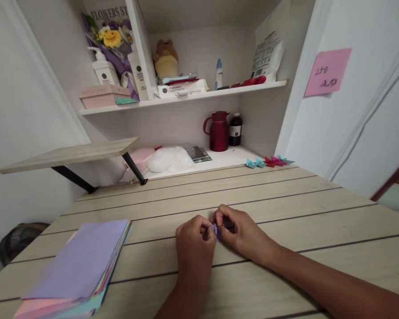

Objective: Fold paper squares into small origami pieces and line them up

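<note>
Forearms: the left forearm (188, 299) and the right forearm (319, 280) come in over the near side of the counter (153, 252), whose near edge is out of view.
Hands: two, the left hand (196, 239) and the right hand (241, 232), meeting mid-counter, well in from the left and right edges.
Fingers: those of both hands are bent and appear to pinch the small paper between thumb and forefinger; the lower fingers are curled in.
Purple paper piece: one, between the two hands, mostly covered; its exact shape cannot be told (217, 231).
Step in hand: by the look of the grip, a small fold is being shaped or pressed.
Next move: probably calls for one hand to steady the paper while the other works the crease with light, exact pressure.
Paper stack: one, toward the counter's left edge and near side, purple sheet on top; its sheets cannot be counted (83, 261).
Folded paper shapes: at least five in a row (270, 161) along the far edge, by the far right corner: two light blue, one red, one magenta, then light blue again, overlapping.
Raised wooden stand: one, at the far left corner (69, 155).
</note>
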`<state>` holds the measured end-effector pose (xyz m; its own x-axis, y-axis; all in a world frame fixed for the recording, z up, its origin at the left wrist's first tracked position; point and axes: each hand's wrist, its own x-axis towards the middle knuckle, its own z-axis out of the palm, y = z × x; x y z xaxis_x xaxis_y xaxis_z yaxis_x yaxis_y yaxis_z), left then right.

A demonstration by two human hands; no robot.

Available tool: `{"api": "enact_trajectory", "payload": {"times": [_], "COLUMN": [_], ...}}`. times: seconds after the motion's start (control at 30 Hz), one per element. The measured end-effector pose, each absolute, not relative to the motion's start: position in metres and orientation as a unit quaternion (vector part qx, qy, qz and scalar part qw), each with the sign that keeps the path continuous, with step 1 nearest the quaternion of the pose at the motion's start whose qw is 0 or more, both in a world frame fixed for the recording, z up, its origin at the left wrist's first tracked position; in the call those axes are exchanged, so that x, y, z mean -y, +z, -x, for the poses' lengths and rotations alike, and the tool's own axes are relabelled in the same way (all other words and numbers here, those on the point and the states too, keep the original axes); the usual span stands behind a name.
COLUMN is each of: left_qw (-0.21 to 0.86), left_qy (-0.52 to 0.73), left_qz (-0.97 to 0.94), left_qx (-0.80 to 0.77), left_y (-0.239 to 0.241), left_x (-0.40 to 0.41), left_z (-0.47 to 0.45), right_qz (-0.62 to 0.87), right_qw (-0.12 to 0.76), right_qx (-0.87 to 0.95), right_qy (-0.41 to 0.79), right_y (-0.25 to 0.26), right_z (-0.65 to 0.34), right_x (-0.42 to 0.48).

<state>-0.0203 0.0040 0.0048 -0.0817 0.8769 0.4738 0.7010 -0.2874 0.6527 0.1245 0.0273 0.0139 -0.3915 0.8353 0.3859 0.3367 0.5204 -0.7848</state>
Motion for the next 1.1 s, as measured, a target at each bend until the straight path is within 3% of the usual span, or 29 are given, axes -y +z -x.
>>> {"api": "enact_trajectory", "payload": {"times": [1.1], "left_qw": [0.162], "left_qy": [0.414], "left_qz": [-0.657], "left_qx": [-0.609], "left_y": [-0.001], "left_x": [-0.003], "left_z": [0.029], "right_qz": [0.414], "right_qw": [0.322], "right_qx": [0.834], "right_qy": [0.169], "right_y": [0.008], "right_z": [-0.135], "right_x": [-0.045]}}
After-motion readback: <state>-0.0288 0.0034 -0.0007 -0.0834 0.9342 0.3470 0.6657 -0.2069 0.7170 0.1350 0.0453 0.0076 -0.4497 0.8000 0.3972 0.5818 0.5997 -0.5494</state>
